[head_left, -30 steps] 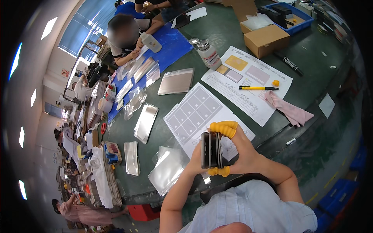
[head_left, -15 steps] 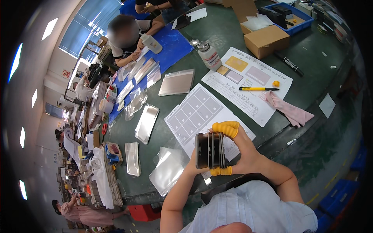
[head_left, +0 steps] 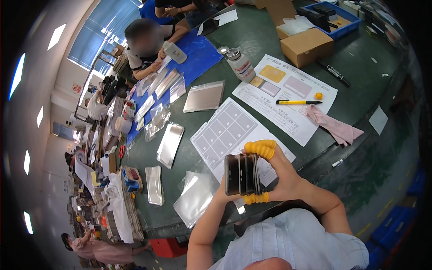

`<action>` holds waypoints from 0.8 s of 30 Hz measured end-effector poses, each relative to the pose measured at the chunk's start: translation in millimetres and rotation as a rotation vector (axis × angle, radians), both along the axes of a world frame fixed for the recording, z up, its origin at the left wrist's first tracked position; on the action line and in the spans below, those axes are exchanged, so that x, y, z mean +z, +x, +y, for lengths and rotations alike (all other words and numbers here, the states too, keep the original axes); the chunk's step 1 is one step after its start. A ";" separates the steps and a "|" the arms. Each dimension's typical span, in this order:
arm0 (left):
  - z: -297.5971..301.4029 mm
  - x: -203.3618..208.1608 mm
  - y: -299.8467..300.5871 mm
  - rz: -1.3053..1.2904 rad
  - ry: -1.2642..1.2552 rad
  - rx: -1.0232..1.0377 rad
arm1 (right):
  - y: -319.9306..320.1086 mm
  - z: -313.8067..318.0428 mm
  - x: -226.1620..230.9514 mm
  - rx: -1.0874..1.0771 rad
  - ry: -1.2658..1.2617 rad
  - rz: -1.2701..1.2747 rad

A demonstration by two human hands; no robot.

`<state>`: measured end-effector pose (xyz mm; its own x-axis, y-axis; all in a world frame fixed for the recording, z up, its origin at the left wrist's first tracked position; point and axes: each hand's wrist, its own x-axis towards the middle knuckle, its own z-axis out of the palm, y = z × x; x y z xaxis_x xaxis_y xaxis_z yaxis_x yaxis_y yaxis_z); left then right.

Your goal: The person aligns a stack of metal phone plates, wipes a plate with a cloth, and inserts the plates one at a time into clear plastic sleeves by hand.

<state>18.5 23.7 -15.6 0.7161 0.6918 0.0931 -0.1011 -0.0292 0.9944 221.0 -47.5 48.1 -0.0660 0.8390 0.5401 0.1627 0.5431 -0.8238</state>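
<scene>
A small stack of dark, glossy rectangular plates point(head_left: 232, 175) stands on edge between my hands, slightly fanned with thin gaps. My right hand point(head_left: 284, 177) grips it from the right, with ribbed yellow finger cots point(head_left: 260, 148) at the far edge and another yellow cot point(head_left: 255, 198) at the near edge. At the stack's left side is my left hand point(head_left: 221, 192), closed against it, its fingers mostly hidden behind the plates. Under the hands lies a printed sheet with a grid of grey rectangles point(head_left: 227, 128), partly covered by them.
Clear plastic sleeves point(head_left: 193, 198) and wrapped packs point(head_left: 170, 145) lie left on the green table point(head_left: 198, 155). Beyond are a bottle point(head_left: 241, 67), a form with a yellow pen point(head_left: 297, 102), a pink cloth point(head_left: 335, 126) and a cardboard box point(head_left: 307, 47). A co-worker point(head_left: 144, 45) sits across.
The plates in my hands have spread slightly, the front ones shifting a little to the left. Both hands stay in nearly the same place.
</scene>
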 end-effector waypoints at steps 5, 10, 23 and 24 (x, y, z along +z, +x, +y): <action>2.9 -5.3 -3.8 0.034 0.067 -0.013 | -1.6 0.7 1.5 0.032 -0.003 0.016; 3.4 -4.1 -3.3 0.087 0.176 -0.037 | -2.0 0.7 1.2 0.050 -0.018 0.025; -0.9 13.0 8.3 0.027 0.097 -0.128 | -5.4 3.1 -1.1 0.049 -0.014 0.014; -1.3 14.4 8.5 0.025 0.096 -0.129 | -5.2 2.6 -0.7 0.043 -0.007 0.016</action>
<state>27.0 22.5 -1.2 0.8016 0.5823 0.1357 -0.0858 -0.1127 0.9899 215.8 -45.0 47.4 -0.0933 0.8395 0.5352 0.1265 0.5432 -0.8300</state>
